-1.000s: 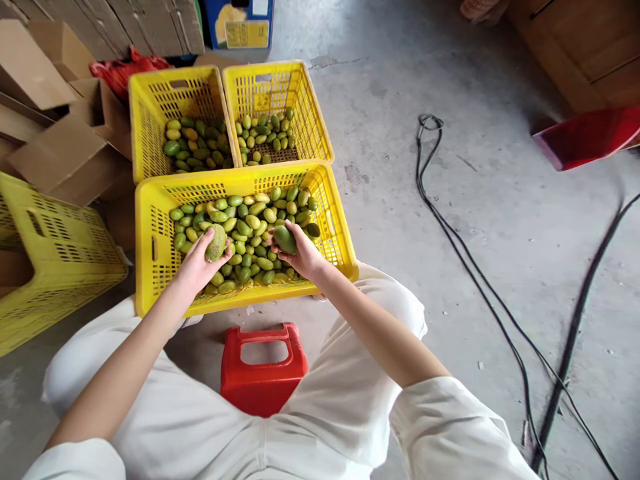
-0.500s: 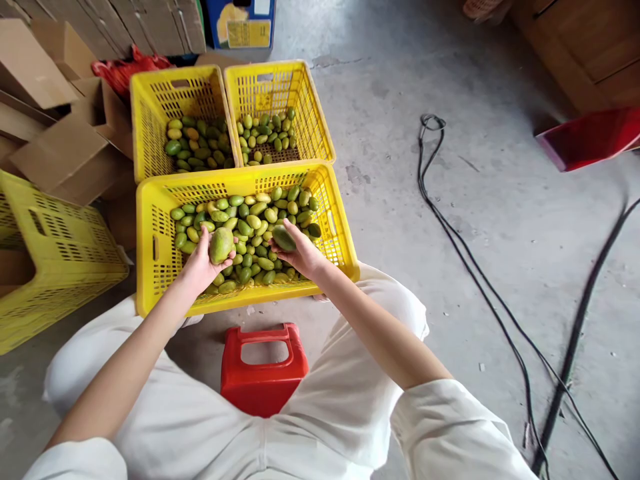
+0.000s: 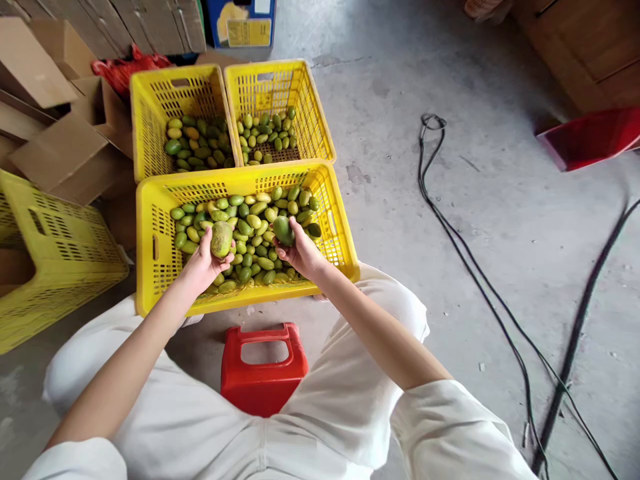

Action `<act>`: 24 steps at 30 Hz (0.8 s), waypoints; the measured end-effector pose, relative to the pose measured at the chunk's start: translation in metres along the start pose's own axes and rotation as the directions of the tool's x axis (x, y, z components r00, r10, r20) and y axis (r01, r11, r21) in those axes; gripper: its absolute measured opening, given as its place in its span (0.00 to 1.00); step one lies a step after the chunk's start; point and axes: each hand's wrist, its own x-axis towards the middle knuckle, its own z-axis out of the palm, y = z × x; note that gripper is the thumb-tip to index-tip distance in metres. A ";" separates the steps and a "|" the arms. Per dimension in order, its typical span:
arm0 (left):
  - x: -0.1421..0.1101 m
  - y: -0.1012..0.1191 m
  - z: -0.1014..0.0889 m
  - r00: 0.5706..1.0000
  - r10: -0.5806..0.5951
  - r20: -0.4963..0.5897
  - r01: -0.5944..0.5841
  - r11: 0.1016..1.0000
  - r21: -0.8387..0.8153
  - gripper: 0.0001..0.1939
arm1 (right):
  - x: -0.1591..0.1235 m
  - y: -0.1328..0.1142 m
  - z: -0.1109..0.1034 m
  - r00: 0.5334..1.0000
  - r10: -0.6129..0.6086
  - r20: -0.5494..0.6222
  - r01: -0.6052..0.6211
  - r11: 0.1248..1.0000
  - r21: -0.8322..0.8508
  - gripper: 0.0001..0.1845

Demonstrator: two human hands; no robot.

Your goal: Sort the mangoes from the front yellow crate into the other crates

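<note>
Head view: front crate [image 3: 220, 302], yellow plastic, slotted walls, sits at frame centre. Loose fruit [image 3: 243, 228] inside, green to yellow-green, a layer across most of the base, slots visible above it on the walls.

Left hand [image 3: 203, 263], over the left half of that crate: grip closed round a mottled fruit [image 3: 221, 240], yellowish green with brown patches, thumb along its upper left, fingertips showing at its lower right. Right hand [image 3: 302, 253], right of centre: grip clamped on a dark green fruit [image 3: 283, 231], thumb at its right, fingers under it. Both held pieces are above the pile, apart from each other.

Two more yellow crates butt against the far side. Upper-left crate [image 3: 147, 117]: green fruit plus a few yellow-orange, bunched toward its right. Upper-right crate [image 3: 314, 117]: smaller batch, mostly green, part of the slotted base showing.

Left edge of frame: another yellow crate [image 3: 80, 250], tilted, brown cardboard visible in it. Upper left: open cardboard boxes [image 3: 65, 153] piled up, red mesh [image 3: 127, 70] beside them. Top centre: blue carton [image 3: 247, 33], contents can't tell. Bottom centre: red stool [image 3: 265, 387] between the knees, on the floor.
</note>
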 end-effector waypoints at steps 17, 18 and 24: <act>0.013 -0.012 -0.023 0.995 0.098 0.010 -0.096 0.989 -0.112 0.22 | 0.000 -0.002 -0.002 0.996 -0.078 0.049 0.065 0.971 0.229 0.22; 0.013 -0.011 -0.021 0.996 0.094 0.008 -0.093 0.988 -0.122 0.22 | -0.001 -0.004 -0.002 0.996 -0.065 0.063 0.048 0.969 0.242 0.22; 0.010 -0.006 -0.016 0.996 0.085 -0.003 -0.084 0.983 -0.163 0.15 | -0.004 -0.004 0.002 0.998 -0.061 0.024 0.053 0.972 0.230 0.23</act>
